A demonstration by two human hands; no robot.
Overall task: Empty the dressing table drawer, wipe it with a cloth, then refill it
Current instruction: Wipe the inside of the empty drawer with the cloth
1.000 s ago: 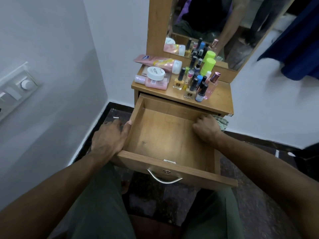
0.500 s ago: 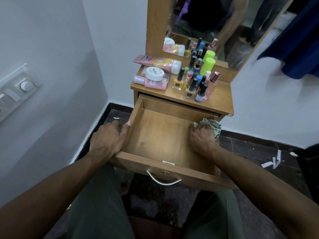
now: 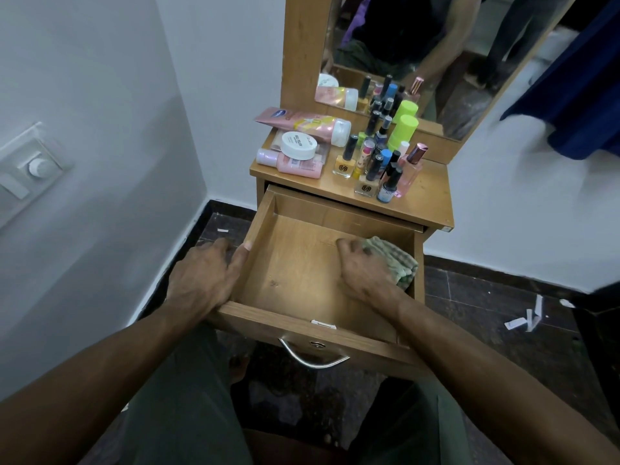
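1. The drawer (image 3: pixel 302 263) is pulled all the way out of the dressing table and there's nothing in it except the cloth.
2. Left hand (image 3: pixel 204 273) grips the drawer's left side wall, thumb hooked over the top edge, the other fingers (image 3: pixel 219 245) wrapped down the outside.
3. Right hand (image 3: pixel 364 266) is inside, pressing a greenish striped cloth (image 3: pixel 396 260) into the right back part, against the right wall. Fingers curled down onto the cloth.
4. All the cosmetics sit up on the worktop (image 3: pixel 426 196): pink tube (image 3: pixel 302 124), white jar (image 3: pixel 298 145), a cluster of nail polish bottles (image 3: pixel 375 162), a lime green container (image 3: pixel 404 129).
5. Mirror (image 3: pixel 419 55) behind them.
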